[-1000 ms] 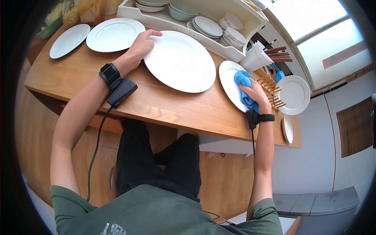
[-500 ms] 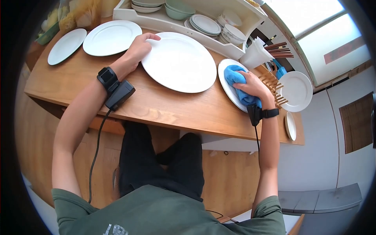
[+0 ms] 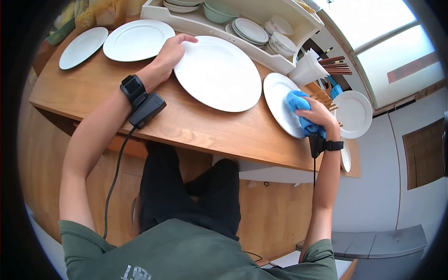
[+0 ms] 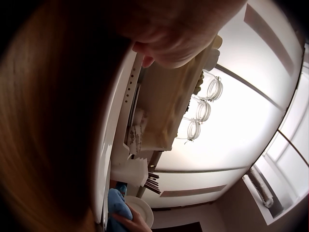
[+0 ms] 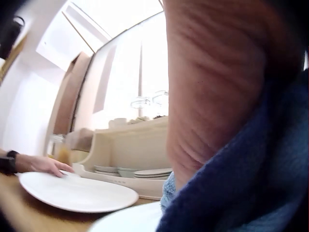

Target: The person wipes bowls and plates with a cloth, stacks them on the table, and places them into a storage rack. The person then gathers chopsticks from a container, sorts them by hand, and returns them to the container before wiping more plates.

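Observation:
At the left rim of a large white oval plate (image 3: pixel 219 74), my left hand (image 3: pixel 171 55) pinches the edge, a finger lying over the top of it. In the right wrist view this hand (image 5: pixel 44 165) shows at the plate's far end. My right hand (image 3: pixel 322 114) holds a bunched blue cloth (image 3: pixel 297 101) against a second white plate (image 3: pixel 278 95), on its right side. In the right wrist view the blue cloth (image 5: pixel 241 183) fills the lower right and hides much of the plate under it.
Two more white plates, one oval (image 3: pixel 139 41) and one narrower (image 3: pixel 84 48), lie at the left. A white shelf (image 3: pixel 219 33) with bowls stands behind. Right of the cloth are a chopstick holder (image 3: pixel 308 67), a wooden rack (image 3: pixel 326 99), an upright plate (image 3: pixel 353 114) and a small dish (image 3: pixel 346 155).
My right hand slid the blue cloth toward the plate's far left side, then back toward its near right edge. The left hand keeps its grip on the large plate.

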`<state>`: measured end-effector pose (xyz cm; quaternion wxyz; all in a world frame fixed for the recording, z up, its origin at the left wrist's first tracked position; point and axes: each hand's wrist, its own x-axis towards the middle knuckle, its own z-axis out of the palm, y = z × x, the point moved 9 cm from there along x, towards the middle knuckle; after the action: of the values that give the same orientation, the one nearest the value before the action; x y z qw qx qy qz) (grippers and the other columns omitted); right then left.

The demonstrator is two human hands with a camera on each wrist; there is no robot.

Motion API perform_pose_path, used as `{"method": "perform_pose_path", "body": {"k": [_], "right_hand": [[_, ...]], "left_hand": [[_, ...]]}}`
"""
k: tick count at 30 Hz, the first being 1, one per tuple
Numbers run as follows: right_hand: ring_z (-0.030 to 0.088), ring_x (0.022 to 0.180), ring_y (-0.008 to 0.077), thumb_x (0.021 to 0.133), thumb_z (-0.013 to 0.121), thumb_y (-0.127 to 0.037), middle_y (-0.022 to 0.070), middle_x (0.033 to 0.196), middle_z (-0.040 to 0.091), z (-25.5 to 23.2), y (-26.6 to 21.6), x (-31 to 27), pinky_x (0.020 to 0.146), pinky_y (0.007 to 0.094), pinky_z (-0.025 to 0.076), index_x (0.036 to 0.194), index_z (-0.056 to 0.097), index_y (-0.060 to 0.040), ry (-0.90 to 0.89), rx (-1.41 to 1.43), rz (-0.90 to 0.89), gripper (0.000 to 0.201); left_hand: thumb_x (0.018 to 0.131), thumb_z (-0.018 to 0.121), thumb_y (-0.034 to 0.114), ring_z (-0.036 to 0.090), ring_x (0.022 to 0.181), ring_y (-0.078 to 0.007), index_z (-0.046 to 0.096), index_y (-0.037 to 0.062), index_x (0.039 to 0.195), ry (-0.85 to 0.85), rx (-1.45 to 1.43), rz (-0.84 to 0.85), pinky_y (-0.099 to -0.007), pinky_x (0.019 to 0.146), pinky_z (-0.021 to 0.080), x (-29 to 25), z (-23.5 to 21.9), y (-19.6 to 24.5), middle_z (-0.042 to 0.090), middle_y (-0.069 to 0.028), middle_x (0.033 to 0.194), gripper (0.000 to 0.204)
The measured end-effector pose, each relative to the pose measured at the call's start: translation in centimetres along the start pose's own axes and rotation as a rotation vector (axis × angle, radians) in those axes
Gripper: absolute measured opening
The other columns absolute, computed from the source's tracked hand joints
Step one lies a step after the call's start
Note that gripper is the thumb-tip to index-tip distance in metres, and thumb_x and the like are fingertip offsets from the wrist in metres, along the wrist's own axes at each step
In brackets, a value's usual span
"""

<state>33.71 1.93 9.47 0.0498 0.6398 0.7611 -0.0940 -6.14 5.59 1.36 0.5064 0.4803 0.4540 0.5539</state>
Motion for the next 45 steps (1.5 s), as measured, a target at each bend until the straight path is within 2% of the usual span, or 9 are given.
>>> {"method": "perform_pose_path", "body": {"k": [4, 7, 12, 21, 29, 35, 38, 40, 45], "right_hand": [[0.057, 0.102, 0.0345, 0.074, 0.068, -0.037, 0.021, 0.107, 0.06, 0.1, -8.4, -1.1, 0.089, 0.0388, 0.045, 0.12, 0.059, -0.0121, 0.143, -0.07, -0.327, 0.053], [0.057, 0.095, 0.0348, 0.075, 0.068, -0.033, 0.0187, 0.098, 0.058, 1.8, -15.8, -1.5, 0.086, 0.0394, 0.044, 0.115, 0.06, -0.0103, 0.04, -0.102, -0.41, 0.046], [0.061, 0.094, 0.037, 0.074, 0.064, -0.032, 0.0231, 0.101, 0.061, 3.5, -24.5, 0.4, 0.084, 0.0422, 0.048, 0.114, 0.061, -0.0123, 0.01, -0.091, -0.596, 0.045], [0.063, 0.098, 0.034, 0.071, 0.062, -0.035, 0.0181, 0.103, 0.067, 3.6, -31.1, 11.1, 0.083, 0.0408, 0.051, 0.119, 0.06, -0.0154, 0.171, -0.075, -0.52, 0.052], [0.065, 0.1, 0.0291, 0.073, 0.062, -0.033, 0.0145, 0.104, 0.068, 2.5, -28.1, 14.7, 0.084, 0.0359, 0.051, 0.101, 0.071, -0.0103, 0.294, 0.004, -0.11, 0.037], [0.065, 0.09, 0.0339, 0.074, 0.06, -0.032, 0.0189, 0.096, 0.067, 3.9, -31.5, 9.4, 0.078, 0.0423, 0.053, 0.103, 0.065, -0.0065, 0.311, -0.062, -0.407, 0.039], [0.065, 0.083, 0.0369, 0.076, 0.061, -0.032, 0.0222, 0.09, 0.065, 4.5, -31.0, 5.8, 0.073, 0.0439, 0.053, 0.105, 0.063, -0.0081, 0.35, -0.054, -0.482, 0.038], [0.065, 0.083, 0.037, 0.076, 0.061, -0.032, 0.0226, 0.092, 0.064, 4.6, -29.8, 3.7, 0.073, 0.0443, 0.053, 0.108, 0.062, -0.0101, 0.329, -0.04, -0.506, 0.039], [0.062, 0.089, 0.0364, 0.076, 0.062, -0.034, 0.0221, 0.1, 0.062, 4.9, -25.8, 1.3, 0.079, 0.0427, 0.051, 0.124, 0.056, -0.0169, 0.212, -0.004, -0.529, 0.052]], "left_hand": [[0.086, 0.033, -0.005, 0.062, 0.096, -0.0216, 0.048, -0.0013, 0.123, 0.0, -0.026, -0.012, -0.0279, 0.076, 0.056, 0.3, 0.1, -0.4, 0.054, -0.0198, 0.118, 0.04], [0.096, 0.037, 0.012, 0.057, 0.107, -0.0226, 0.045, -0.002, 0.127, 0.035, -0.134, 0.037, -0.0311, 0.088, 0.051, 0.6, -0.3, -0.7, 0.052, -0.0203, 0.124, 0.035], [0.098, 0.031, 0.05, 0.046, 0.123, -0.0241, 0.04, -0.0044, 0.133, 0.135, -0.308, -0.053, -0.0346, 0.103, 0.037, 1.1, -1.2, -1.9, 0.046, -0.0187, 0.134, 0.065], [0.097, 0.031, 0.054, 0.048, 0.121, -0.0234, 0.043, -0.0038, 0.13, 0.126, -0.25, -0.055, -0.0352, 0.101, 0.039, 1.5, -1.7, -2.1, 0.048, -0.0164, 0.133, 0.068], [0.098, 0.032, 0.051, 0.049, 0.119, -0.0257, 0.032, -0.0062, 0.134, 0.133, -0.345, -0.08, -0.0358, 0.101, 0.039, 1.7, -1.5, -2.6, 0.048, -0.0214, 0.132, 0.068], [0.097, 0.037, 0.049, 0.058, 0.1, -0.0204, 0.052, 0.0045, 0.115, 0.079, -0.436, -0.14, -0.0355, 0.091, 0.045, 1.5, -1.0, -2.6, 0.06, -0.0111, 0.11, 0.05], [0.097, 0.046, 0.031, 0.056, 0.106, -0.0208, 0.046, 0.0, 0.129, 0.197, -0.346, -0.189, -0.0345, 0.095, 0.043, 1.4, -1.9, -3.1, 0.058, -0.0124, 0.12, 0.045], [0.088, 0.052, 0.008, 0.055, 0.106, -0.0222, 0.037, -0.0034, 0.135, 0.196, -0.073, -0.037, -0.0327, 0.093, 0.043, 1.7, -2.6, -2.4, 0.054, -0.0169, 0.125, 0.05], [0.08, 0.045, -0.008, 0.053, 0.11, -0.024, 0.029, -0.0043, 0.139, 0.12, -0.079, -0.053, -0.0309, 0.093, 0.044, 1.1, -1.7, -1.8, 0.048, -0.0238, 0.13, 0.062]]}}
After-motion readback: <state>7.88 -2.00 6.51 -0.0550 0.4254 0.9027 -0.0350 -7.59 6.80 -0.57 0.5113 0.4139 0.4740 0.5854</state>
